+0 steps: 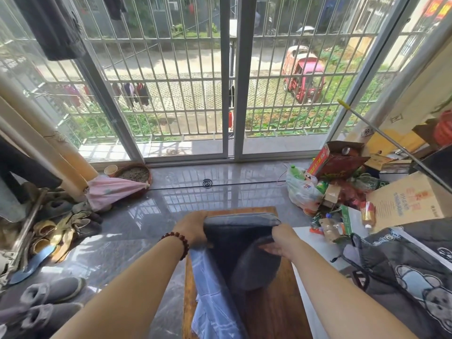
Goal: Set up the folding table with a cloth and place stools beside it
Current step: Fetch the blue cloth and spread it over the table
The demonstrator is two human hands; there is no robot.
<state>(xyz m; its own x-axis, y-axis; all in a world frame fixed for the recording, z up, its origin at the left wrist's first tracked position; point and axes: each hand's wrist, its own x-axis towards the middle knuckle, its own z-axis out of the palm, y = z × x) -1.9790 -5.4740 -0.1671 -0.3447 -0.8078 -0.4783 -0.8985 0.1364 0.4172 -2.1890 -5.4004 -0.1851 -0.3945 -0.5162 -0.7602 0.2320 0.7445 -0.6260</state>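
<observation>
Over by the sliding glass door (230,94), w/ bars outside it, a wooden worktop (269,311) stands on glossy grey floor tiles (127,241), its far edge pointing at the glass. A folded dark cloth (239,238) is held up over the worktop's far half. A paler blue layer hangs from it down along the worktop's left edge.

The left hand (193,228), bead bracelet (178,241) on the wrist, grips the cloth's upper left corner, fingers curled out of sight behind the fabric. The right hand (283,241) pinches the right side, fingers (271,249) tucked under a fold & thumb on top.

Edges: the worktop's right side is just beside a white surface (315,245), & past that lies a bear-print quilt (403,265). The floor to the right is crowded w/ a plastic bag (303,192), red carton (335,160) & cardboard box (403,199). The left side has shoes (61,231), grey slippers (49,294) & a pink umbrella (115,189).

Open tile lies btwn worktop & door, w/ only a mosquito coil (208,183) on it, & also along the worktop's left side.
</observation>
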